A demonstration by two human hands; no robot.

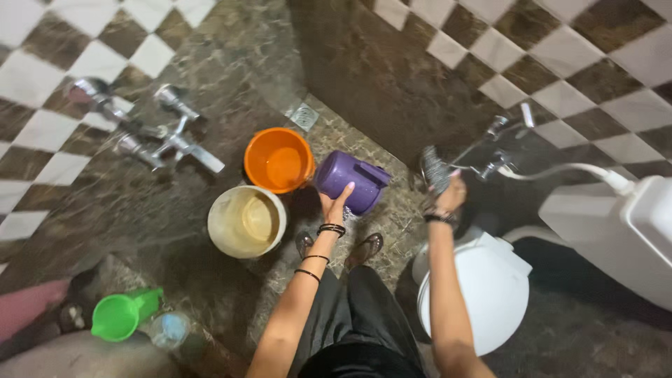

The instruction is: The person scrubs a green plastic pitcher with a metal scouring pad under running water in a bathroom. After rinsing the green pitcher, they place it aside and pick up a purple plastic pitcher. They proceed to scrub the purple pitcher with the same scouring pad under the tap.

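Purple plastic mug in left hand

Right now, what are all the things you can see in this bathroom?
Mug: one, purple, tilted, by the orange bucket.
Orange bucket: one, on the floor near the drain.
Cream bucket: one, beside the orange one.
Green mug: one, lower left.
Wall taps: steel, on the left wall.
Floor drain: one, square, metal.
Toilet: one, white, lid shut, right.
Hand shower: one, grey head, white hose.
Left hand: holds the purple mug.
Right hand: grips the hand shower.
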